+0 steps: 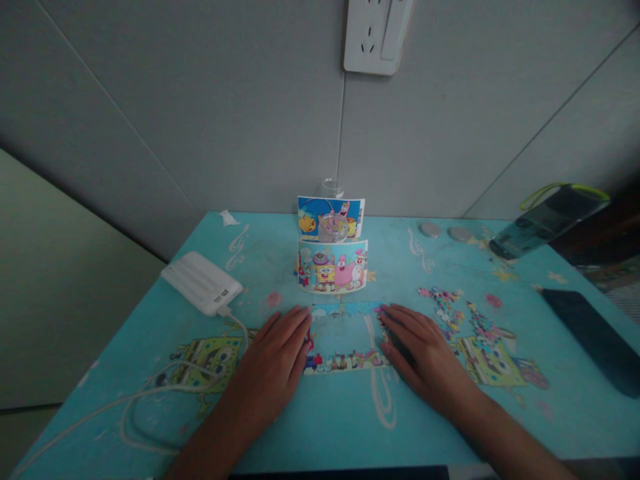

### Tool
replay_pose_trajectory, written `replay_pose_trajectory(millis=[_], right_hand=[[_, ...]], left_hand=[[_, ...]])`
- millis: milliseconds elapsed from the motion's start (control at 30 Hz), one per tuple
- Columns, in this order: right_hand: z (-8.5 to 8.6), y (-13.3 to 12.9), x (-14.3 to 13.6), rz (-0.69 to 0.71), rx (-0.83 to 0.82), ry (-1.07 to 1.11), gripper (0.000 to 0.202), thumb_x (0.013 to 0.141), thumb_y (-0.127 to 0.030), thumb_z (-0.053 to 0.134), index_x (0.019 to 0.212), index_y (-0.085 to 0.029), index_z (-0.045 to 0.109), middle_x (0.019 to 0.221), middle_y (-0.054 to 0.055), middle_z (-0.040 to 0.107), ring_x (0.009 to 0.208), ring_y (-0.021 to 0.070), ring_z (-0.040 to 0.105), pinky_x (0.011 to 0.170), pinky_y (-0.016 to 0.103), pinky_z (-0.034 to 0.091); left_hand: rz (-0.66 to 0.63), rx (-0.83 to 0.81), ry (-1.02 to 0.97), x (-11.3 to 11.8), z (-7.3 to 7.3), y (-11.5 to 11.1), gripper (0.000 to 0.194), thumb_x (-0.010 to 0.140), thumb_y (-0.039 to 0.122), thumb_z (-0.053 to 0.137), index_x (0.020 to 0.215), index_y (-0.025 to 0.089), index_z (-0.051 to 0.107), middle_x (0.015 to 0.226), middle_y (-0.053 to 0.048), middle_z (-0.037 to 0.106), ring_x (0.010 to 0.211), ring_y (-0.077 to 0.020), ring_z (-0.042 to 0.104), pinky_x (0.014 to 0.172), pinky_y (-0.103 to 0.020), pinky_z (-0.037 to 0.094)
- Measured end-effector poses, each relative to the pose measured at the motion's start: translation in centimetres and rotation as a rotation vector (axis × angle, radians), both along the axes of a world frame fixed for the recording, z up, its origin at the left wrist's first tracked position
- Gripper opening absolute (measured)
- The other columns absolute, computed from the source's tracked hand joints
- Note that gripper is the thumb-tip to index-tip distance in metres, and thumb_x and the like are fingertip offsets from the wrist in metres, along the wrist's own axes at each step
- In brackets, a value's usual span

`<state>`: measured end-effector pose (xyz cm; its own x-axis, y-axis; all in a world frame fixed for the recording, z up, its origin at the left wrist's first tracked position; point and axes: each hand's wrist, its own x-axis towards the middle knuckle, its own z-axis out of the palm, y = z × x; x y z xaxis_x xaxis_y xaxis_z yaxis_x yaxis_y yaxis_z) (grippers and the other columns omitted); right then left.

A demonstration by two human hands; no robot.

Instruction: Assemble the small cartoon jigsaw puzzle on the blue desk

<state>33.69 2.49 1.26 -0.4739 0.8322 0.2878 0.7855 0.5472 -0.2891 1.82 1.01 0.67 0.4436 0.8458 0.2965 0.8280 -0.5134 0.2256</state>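
A jigsaw puzzle border (pixel 345 362) lies flat on the blue cartoon-print table, a rectangle of joined edge pieces with the tabletop showing through its middle. My left hand (pixel 280 350) rests palm down over its left side, fingers together and stretched out. Across from it, my right hand (pixel 420 347) lies on the right side, fingers extended and thumb near the lower right corner. Both hands hide parts of the short sides. Just behind the border stands a curved picture card (pixel 333 268) with cartoon characters. A second picture card (pixel 307 217) and a clear jar (pixel 333 229) are behind it.
Loose puzzle pieces (pixel 447 313) are scattered right of my right hand. A white power bank (pixel 203 283) with a cable sits at the left. Two silver lids (pixel 430 230), a tilted water bottle (pixel 550 220) and a dark phone-like slab (pixel 590 337) are at the right.
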Motion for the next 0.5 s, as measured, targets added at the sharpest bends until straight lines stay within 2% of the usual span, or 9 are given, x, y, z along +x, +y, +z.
replay_pose_trajectory(millis=[333, 500], right_hand=[[0.23, -0.14, -0.11, 0.004, 0.014, 0.035, 0.050, 0.099, -0.033, 0.059, 0.148, -0.028, 0.053, 0.144, 0.010, 0.061, 0.134, 0.0328, 0.056, 0.107, 0.057, 0.050], [0.35, -0.35, -0.07, 0.011, -0.002, 0.016, 0.048, 0.098, -0.032, 0.060, 0.146, -0.024, 0.055, 0.145, 0.010, 0.061, 0.135, 0.0312, 0.054, 0.109, 0.055, 0.049]], left_hand=[[0.007, -0.007, -0.049, 0.14, 0.02, -0.19, 0.041, 0.102, 0.024, 0.049, 0.143, 0.021, 0.053, 0.147, -0.010, 0.058, 0.136, -0.0280, 0.054, 0.116, -0.055, 0.045], [0.002, -0.013, -0.050, 0.09, -0.10, -0.30, 0.041, 0.102, 0.023, 0.050, 0.142, 0.019, 0.053, 0.147, -0.011, 0.057, 0.137, -0.0284, 0.053, 0.117, -0.056, 0.044]])
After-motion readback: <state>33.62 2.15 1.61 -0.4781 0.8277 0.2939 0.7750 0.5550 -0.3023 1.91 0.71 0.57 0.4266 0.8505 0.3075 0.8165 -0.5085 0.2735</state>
